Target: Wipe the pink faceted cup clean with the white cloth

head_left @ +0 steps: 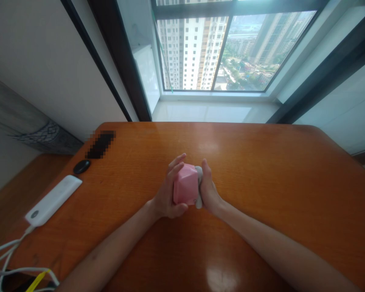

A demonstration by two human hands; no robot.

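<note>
From the head camera, the two hands are together near the middle of the table, clamped on a pink faceted block (186,185). The block sits between the palms, held up off the wood. The left hand (168,197) cups its near and left sides, with the fingers (177,161) curled over the far corner and the thumb running along the bottom edge. The right hand (209,190) stands more on edge and presses against the block's right side. A pale grey piece (198,186) shows there, squeezed between the pink faces and the right palm. It runs past the block's lower edge, and how it joins the block is hidden by the hands. Both forearms reach in from the bottom corners.

The table (276,170) is orange-brown wood with a glossy top. Toward its left edge lie a white power bank (53,200), a black oval puck (81,166) just beyond it, and a pixelated dark patch (100,144) that hides whatever is there. The power bank carries a small round grey mark, too small to read, and white cables (15,259) trail from it past a yellow strap (36,282). No writing can be read on the block. Beyond the table, a window (219,48) looks out on high-rise towers.
</note>
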